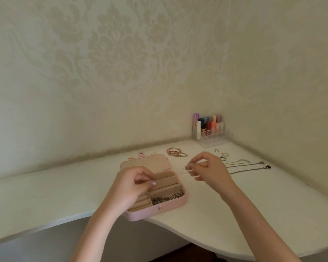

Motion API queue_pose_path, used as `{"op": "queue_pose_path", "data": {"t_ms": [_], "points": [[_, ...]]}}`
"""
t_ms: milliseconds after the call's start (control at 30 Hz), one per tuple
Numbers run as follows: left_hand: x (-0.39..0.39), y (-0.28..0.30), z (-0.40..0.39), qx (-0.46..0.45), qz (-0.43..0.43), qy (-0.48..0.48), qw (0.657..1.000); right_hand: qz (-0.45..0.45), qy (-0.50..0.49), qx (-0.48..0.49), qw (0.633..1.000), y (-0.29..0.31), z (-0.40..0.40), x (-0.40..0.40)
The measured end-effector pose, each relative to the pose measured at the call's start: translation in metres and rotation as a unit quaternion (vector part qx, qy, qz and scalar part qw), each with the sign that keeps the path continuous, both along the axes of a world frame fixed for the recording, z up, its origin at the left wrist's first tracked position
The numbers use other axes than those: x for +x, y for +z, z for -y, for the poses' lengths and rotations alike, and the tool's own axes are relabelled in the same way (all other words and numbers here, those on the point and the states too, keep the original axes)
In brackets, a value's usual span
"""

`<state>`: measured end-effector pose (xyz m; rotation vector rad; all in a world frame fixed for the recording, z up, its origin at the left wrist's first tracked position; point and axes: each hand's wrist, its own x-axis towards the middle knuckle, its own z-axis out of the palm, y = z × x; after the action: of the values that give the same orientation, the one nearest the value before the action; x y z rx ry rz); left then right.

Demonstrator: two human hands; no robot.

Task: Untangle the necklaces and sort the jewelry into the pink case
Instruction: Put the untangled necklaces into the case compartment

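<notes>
In the head view, the left hand [133, 183] and right hand [206, 167] are hovering over the open pink case [170, 207] on the desk [235, 214], each pinching an end of a thin chain [182, 170] stretched between them. More necklaces [248, 166] are lying to the right, bracelets [175, 152] behind the case.

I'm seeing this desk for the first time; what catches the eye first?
Two hands meet over the open pink case at the desk's front edge: the left hand and right hand pinch a thin chain between them. Laid-out necklaces stretch rightward, and colourful tubes stand in the corner.
</notes>
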<state>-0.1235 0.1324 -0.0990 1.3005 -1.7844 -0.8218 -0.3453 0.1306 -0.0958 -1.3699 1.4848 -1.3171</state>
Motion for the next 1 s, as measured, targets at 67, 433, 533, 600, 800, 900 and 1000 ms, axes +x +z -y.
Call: {"op": "queue_pose_path", "data": {"t_ms": [67,433,533,600,800,900,1000], "points": [[-0.003,-0.004,-0.002,-0.013,0.041,0.0,0.999,-0.05,0.032,0.022,0.998,-0.009,-0.002,0.005],[-0.012,-0.02,0.004,-0.041,0.13,-0.006,0.991,-0.16,0.041,0.005,0.986,-0.034,0.001,0.023],[-0.011,-0.022,0.006,-0.045,0.124,-0.009,0.991,-0.154,0.027,-0.019,0.987,-0.033,0.003,0.013],[-0.012,-0.023,0.007,-0.042,0.125,-0.008,0.991,-0.138,0.018,-0.022,0.99,-0.035,0.006,0.0],[-0.057,-0.009,0.022,-0.065,0.115,-0.045,0.99,-0.173,-0.163,-0.031,0.971,-0.05,0.024,-0.087],[-0.104,-0.011,0.032,-0.1,0.125,-0.096,0.982,-0.263,-0.252,-0.013,0.931,-0.055,0.029,-0.139],[-0.157,-0.021,0.039,-0.112,0.111,-0.143,0.977,-0.368,-0.312,0.031,0.875,-0.064,0.033,-0.175]]}}
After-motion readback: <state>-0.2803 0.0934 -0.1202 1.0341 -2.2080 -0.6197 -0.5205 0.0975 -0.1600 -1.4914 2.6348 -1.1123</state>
